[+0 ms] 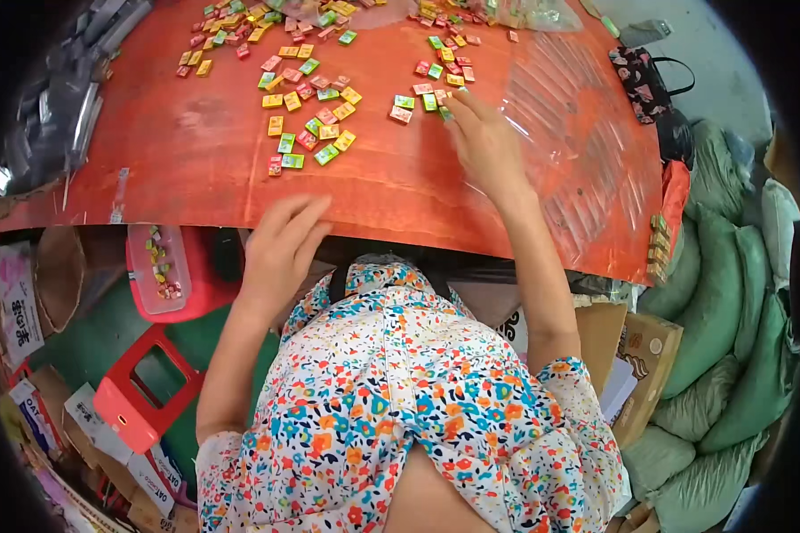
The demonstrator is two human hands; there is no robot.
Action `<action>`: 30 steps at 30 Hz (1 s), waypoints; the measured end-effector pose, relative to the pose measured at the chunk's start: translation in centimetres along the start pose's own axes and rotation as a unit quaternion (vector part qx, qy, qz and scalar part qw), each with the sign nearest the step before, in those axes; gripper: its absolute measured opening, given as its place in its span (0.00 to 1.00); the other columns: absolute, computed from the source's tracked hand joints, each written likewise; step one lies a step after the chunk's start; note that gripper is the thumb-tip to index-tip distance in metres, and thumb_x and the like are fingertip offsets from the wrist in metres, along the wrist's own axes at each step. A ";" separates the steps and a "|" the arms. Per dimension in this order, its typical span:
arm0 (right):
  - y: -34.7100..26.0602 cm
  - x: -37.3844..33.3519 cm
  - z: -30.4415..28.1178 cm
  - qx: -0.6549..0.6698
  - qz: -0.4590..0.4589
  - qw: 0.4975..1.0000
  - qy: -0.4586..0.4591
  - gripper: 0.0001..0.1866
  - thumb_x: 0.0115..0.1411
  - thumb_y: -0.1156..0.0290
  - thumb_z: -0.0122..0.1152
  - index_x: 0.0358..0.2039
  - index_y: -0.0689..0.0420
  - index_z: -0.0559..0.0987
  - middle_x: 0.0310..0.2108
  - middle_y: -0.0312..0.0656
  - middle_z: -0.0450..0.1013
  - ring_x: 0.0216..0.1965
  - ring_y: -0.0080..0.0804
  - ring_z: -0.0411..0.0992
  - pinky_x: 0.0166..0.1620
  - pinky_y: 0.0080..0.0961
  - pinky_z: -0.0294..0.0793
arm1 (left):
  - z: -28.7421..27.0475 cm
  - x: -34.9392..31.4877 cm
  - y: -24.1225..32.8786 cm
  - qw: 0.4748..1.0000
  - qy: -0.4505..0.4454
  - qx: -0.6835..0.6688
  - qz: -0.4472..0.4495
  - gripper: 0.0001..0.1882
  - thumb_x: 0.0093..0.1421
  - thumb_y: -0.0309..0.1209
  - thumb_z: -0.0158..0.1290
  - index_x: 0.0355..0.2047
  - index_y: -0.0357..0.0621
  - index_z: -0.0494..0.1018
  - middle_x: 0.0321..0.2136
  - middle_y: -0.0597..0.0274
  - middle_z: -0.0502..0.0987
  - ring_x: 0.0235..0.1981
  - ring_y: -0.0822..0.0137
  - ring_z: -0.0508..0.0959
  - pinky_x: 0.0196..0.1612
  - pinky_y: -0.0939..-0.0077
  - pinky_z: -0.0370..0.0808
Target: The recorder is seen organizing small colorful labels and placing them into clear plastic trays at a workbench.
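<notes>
Your right hand [489, 147] is the nearer one to the short trail of small boxes on the right: they lie just left of its fingertips and run on away from you. The green box [430, 102] there points its long side away from you, but the pink box [402, 115] next to it lies more sideways. Your right fingers are bent and bunched at the end of this trail; they are blurry, so I can't tell if they pinch a box. Your left hand [280, 244] is over the near edge of the red table [373, 195], with its fingers loosely spread and nothing seen in it. The closest boxes to it are a green box [292, 161] and a red box [275, 166], side by side, farther up the table. Other boxes sit close around both, so they crowd each other. Clear plastic sleeves [587, 169] lie flat to the right of your right arm. Below the table on your left, a clear tub [183, 275] holds more little boxes. Green sacks [711, 284] are heaped on your far right.
</notes>
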State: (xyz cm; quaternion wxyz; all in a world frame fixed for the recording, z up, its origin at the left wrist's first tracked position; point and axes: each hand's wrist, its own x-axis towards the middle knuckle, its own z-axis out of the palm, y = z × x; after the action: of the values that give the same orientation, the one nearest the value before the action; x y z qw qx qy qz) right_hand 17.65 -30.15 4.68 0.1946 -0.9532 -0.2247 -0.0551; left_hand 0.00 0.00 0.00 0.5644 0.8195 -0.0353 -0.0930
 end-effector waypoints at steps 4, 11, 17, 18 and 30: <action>-0.2 2.4 1.2 -0.043 -0.051 0.998 -0.010 0.21 0.63 0.69 0.58 0.56 0.57 0.72 0.60 0.56 0.65 0.57 0.55 0.68 0.56 0.43 0.70 | -0.6 6.1 2.5 0.938 0.089 0.260 0.213 0.30 0.57 0.31 0.61 0.60 0.42 0.67 0.58 0.53 0.69 0.60 0.56 0.68 0.61 0.59 0.65; -0.2 3.5 5.4 -0.086 -0.063 0.994 -0.004 0.26 0.64 0.67 0.54 0.62 0.57 0.66 0.64 0.61 0.57 0.65 0.63 0.56 0.65 0.47 0.59 | 3.7 14.0 3.4 0.843 0.129 0.464 0.237 0.41 0.59 0.56 0.52 0.64 0.40 0.61 0.64 0.52 0.64 0.68 0.54 0.57 0.69 0.48 0.48; -5.1 -0.6 6.4 0.020 -0.057 0.998 -0.027 0.25 0.64 0.71 0.54 0.61 0.60 0.65 0.64 0.62 0.57 0.65 0.63 0.55 0.65 0.47 0.59 | 3.0 12.7 2.6 0.843 0.071 0.492 0.207 0.46 0.55 0.60 0.53 0.64 0.37 0.61 0.64 0.52 0.63 0.68 0.55 0.58 0.70 0.50 0.47; -6.2 -1.4 6.1 0.047 -0.061 0.997 -0.029 0.25 0.64 0.73 0.54 0.61 0.61 0.65 0.64 0.62 0.57 0.65 0.61 0.56 0.65 0.46 0.59 | 2.4 12.1 2.4 0.845 0.066 0.488 0.208 0.47 0.54 0.59 0.54 0.64 0.37 0.61 0.64 0.52 0.63 0.68 0.55 0.57 0.70 0.51 0.47; -5.0 -4.2 0.4 0.126 -0.009 0.991 -0.042 0.16 0.61 0.73 0.58 0.50 0.60 0.76 0.47 0.48 0.75 0.45 0.43 0.76 0.45 0.34 0.76 | 0.6 7.4 1.9 0.879 0.145 0.388 0.234 0.26 0.60 0.33 0.56 0.58 0.41 0.68 0.58 0.56 0.69 0.62 0.55 0.65 0.65 0.54 0.59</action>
State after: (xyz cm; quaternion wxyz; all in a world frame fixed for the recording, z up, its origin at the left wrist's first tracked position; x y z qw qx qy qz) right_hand 11.64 -27.63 5.27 0.3026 -0.9206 -0.2467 0.0119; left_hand 7.24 -2.44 0.76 0.2050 0.9451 -0.1773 0.1826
